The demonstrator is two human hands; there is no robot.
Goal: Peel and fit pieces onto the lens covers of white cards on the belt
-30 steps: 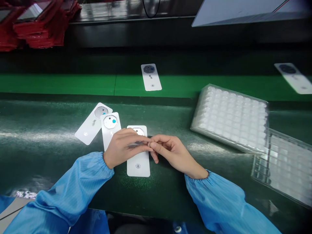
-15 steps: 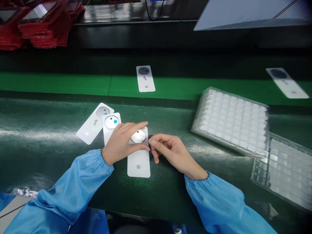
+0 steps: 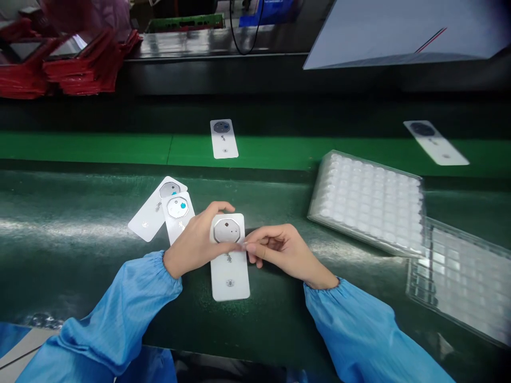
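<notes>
A white phone back panel (image 3: 230, 279) with a round camera plate at its upper end lies in front of me. My left hand (image 3: 202, 230) spans it, thumb laid across below the camera plate, forefinger bent at its top edge; these fingers are apart. At the panel's right edge, my right hand (image 3: 275, 249) pinches with thumb and forefinger, touching my left thumb tip. A tiny pale bit shows at the pinch, too small to name. Left of my left hand, two overlapping panels, one upper panel (image 3: 175, 218) and one lower panel (image 3: 146, 219), carry blue spots on their camera plates.
A clear tray of white domed pieces (image 3: 369, 199) stands at right, beside a second clear tray (image 3: 471, 284). Beyond, on the bright green strip, are a middle panel (image 3: 224, 146) and a right panel (image 3: 443, 149). Red-wrapped stacks (image 3: 85, 66) sit at back left.
My left thumb has come across the panel to meet my right fingertips, and the left forefinger has bent back. The view has tilted up slightly.
</notes>
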